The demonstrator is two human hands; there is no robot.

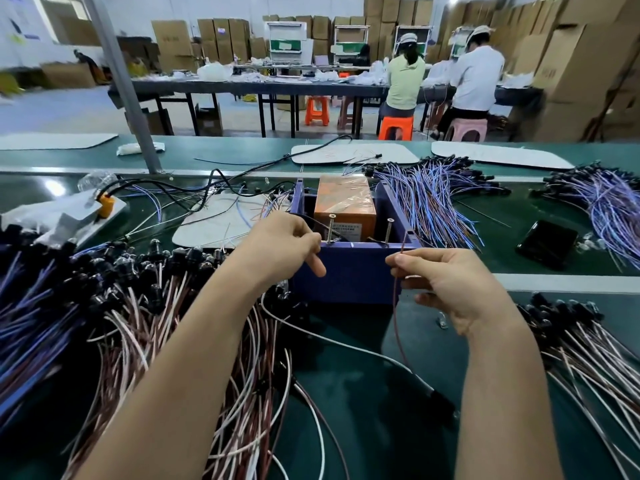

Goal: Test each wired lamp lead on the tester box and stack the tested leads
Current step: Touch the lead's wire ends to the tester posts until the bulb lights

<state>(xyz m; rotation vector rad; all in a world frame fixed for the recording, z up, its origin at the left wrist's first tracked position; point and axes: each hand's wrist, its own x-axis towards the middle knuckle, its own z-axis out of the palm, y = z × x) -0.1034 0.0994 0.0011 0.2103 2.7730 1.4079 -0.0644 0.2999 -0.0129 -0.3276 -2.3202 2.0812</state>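
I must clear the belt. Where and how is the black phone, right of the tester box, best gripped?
Come from straight above and grip the black phone across its two long edges. It lies flat on the green belt, so only the edges offer a hold, and both seem clear of the blue leads.

Two arms in view, person's own, seen from above
- left forearm (194,341): bare along its whole visible length, slim at the wrist, broadening toward the bottom edge where the wide lens stretches it
- right forearm (509,393): bare likewise, same stretched look low in frame
- left hand (287,244): bare, knuckle creases faint
- right hand (450,282): bare; thumbnail (399,260) short, pale, cut close to the tip
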